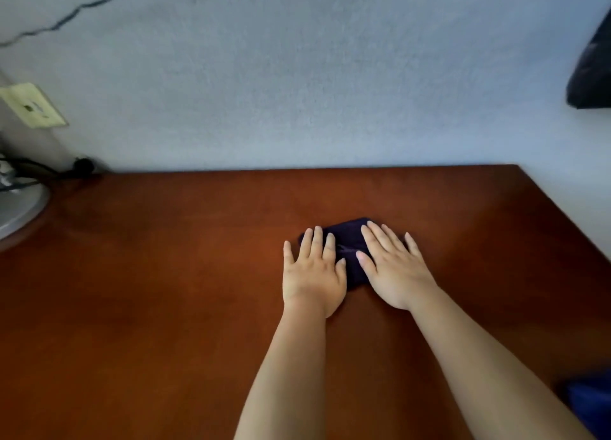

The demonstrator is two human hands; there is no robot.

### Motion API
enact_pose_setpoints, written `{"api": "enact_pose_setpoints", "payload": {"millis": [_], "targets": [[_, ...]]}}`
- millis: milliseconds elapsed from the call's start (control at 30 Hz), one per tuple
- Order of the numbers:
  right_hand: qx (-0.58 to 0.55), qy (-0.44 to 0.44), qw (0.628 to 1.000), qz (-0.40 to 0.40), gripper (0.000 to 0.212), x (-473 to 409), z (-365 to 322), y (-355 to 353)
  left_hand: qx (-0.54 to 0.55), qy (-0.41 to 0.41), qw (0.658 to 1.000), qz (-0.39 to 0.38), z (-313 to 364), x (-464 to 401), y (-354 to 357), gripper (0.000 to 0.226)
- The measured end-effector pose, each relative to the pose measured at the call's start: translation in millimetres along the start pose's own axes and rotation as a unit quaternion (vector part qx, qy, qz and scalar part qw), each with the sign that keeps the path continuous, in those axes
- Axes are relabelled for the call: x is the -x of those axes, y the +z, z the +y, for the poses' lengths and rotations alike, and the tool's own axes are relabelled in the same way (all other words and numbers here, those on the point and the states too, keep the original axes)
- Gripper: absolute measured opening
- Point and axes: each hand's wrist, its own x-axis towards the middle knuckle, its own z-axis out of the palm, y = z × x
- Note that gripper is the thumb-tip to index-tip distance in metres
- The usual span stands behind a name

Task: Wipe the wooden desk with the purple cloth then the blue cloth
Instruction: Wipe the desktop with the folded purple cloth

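Purple cloth [350,244] bunched mid-counter [165,307], pinned under both hands. Left hand [312,271] and right hand [393,267] laid flat, grip released, palms pressing for wiping. Blue cloth [591,403] kept aside at right edge, judged next.

A pale textured wall [297,75] fills the upper view, a dark cable [76,11] running across its left. A cream outlet plate [33,105] sits lower left, above a grey round base [20,211]. A dark object [591,65] hangs far right.
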Motion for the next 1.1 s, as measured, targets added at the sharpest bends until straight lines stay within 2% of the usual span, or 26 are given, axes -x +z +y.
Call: {"api": "enact_pose_setpoints", "payload": {"millis": [233, 400, 567, 1100], "targets": [[-0.005, 0.029, 1.000, 0.003, 0.058, 87, 5, 13, -0.020, 0.030, 0.999, -0.015, 27, 68, 13, 0.057], [-0.009, 0.023, 1.000, 0.013, 0.058, 95, 19, 13, -0.030, 0.041, 0.999, -0.009, 38, 72, 15, 0.057], [-0.010, 0.018, 1.000, 0.016, 0.057, 65, 40, 6, -0.030, 0.043, 0.999, -0.013, 50, 42, 11, 0.057], [-0.002, -0.007, 1.000, 0.020, 0.057, -107, 159, -33, -0.004, 0.001, 1.000, 0.016, 119, -147, -8, 0.057]]}}
